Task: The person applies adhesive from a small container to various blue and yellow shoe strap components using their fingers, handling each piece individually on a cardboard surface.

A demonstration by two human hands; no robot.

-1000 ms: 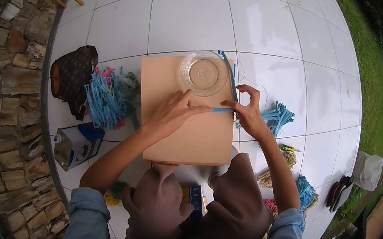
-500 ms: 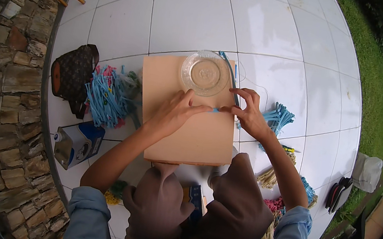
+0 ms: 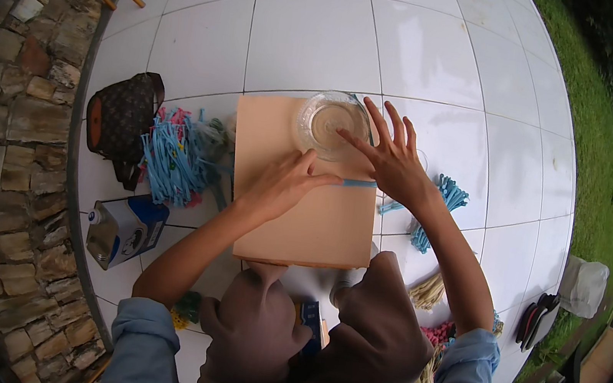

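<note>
The blue strip (image 3: 358, 184) appears through my head camera as a narrow, flat, straight band of plain colour, seen against the tan board (image 3: 301, 230). Near it, at the board's far right corner, sits a clear glass dish (image 3: 313, 129), round, with a patterned rim that reaches past the board's far edge.

Both forearms enter from my lower edge and converge over the board. The left hand (image 3: 284, 182) is held low, back upward, thumb pointing right and index finger angled forward, with a narrow gap between their tips. The right hand (image 3: 403, 165) is spread wide, fingers fanned forward, its thumb over the dish; I cannot tell whether that thumb touches the glass.

The strip extends rightward from the left thumb tip to the board's right edge, just below the right palm. I cannot tell whether the left digits pinch the strip or merely press it. The right fingers are apart, with the strip outside their span. Right of the board, a bundle of blue cords (image 3: 448, 198) lies on the white tiled floor (image 3: 310, 45).
</note>
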